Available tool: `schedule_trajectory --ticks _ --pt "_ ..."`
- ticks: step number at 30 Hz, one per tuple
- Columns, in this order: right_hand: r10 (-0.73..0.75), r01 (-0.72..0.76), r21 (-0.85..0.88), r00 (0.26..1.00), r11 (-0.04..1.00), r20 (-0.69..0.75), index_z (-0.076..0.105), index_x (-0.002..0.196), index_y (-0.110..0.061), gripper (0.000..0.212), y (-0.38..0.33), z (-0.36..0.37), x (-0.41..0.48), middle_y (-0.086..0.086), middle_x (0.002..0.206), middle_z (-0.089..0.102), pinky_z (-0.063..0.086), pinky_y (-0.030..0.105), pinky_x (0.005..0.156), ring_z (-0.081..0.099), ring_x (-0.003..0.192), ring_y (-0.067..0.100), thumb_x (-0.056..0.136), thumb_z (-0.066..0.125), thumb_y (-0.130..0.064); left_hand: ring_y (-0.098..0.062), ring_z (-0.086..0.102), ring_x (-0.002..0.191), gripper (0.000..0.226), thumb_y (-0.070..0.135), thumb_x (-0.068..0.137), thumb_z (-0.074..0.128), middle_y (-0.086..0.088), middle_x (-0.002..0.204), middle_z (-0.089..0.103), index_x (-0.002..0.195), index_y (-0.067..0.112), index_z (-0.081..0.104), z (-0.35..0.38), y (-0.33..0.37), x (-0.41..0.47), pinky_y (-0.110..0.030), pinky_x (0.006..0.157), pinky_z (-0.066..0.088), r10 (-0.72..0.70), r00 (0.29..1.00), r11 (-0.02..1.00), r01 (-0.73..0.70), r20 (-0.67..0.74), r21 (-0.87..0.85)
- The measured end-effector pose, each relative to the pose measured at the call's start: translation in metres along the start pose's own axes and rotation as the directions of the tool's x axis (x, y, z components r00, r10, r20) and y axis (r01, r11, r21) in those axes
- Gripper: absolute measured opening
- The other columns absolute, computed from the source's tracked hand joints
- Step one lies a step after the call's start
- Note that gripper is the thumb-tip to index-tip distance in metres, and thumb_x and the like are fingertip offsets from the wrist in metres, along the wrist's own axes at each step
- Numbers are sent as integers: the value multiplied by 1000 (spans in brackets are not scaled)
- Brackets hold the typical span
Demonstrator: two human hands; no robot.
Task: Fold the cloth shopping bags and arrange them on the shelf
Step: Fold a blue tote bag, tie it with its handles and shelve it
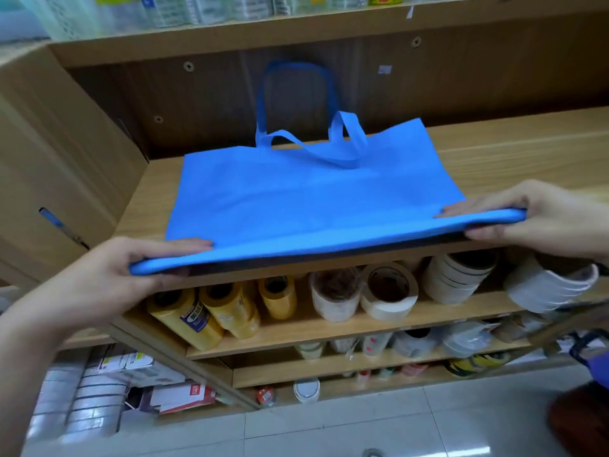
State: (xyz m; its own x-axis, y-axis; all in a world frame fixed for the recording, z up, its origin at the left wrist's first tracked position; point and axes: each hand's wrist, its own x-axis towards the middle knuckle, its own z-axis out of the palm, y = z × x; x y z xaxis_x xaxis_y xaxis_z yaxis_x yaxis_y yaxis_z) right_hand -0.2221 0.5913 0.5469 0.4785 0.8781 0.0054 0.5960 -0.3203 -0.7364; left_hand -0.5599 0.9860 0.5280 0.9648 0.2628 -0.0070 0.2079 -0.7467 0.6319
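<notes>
Surface: light wooden shelf (494, 153), closed behind by a darker back panel (214, 103) studded with screw heads.
Room: shop shelving on a pale tiled floor (362, 430); the upper shelf (230, 31) holds blurred packaged goods.
Task item: blue bag (313, 199) lies flat on the shelf, near edge overhanging the front lip. One handle (346, 143) is flopped on the cloth; the other handle (296, 67) stands against the back panel.
Hands: left hand (108, 275) pinches the near-left corner and right hand (543, 219) the near-right corner, thumbs on top, fingers beneath.
Below: yellow rolls (211, 311) and white tape rolls (389, 291) on the next shelf down; smaller rolls lower still.
Lower left: red-and-white boxes (184, 394) near the floor.
Left side: blue-handled tool (62, 227), possibly a cutter, against the side wall.
</notes>
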Motion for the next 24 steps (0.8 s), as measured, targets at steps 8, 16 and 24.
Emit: schedule_trajectory --ticks 8,16,24 --pt "256 -154 319 915 935 -311 71 98 -23 20 -11 16 19 -14 80 75 49 8 61 70 74 -2 81 74 -33 1 70 81 46 62 59 78 16 89 75 95 35 72 19 20 23 -15 63 53 -409 761 872 162 -504 -462" --pt "254 -533 -325 747 781 -614 47 131 -35 52 -24 37 38 2 93 61 38 35 69 59 94 32 84 65 -50 -30 55 104 51 52 79 69 -5 113 63 120 24 58 33 50 34 -40 75 46 -346 641 805 578 -685 134" --pt "45 -104 -481 990 870 -134 61 86 -37 6 -68 48 87 -13 84 60 47 33 75 57 87 14 88 64 -33 -3 27 142 40 53 98 33 20 150 39 138 51 43 40 63 41 -40 119 14 12 990 895 52 -140 444"
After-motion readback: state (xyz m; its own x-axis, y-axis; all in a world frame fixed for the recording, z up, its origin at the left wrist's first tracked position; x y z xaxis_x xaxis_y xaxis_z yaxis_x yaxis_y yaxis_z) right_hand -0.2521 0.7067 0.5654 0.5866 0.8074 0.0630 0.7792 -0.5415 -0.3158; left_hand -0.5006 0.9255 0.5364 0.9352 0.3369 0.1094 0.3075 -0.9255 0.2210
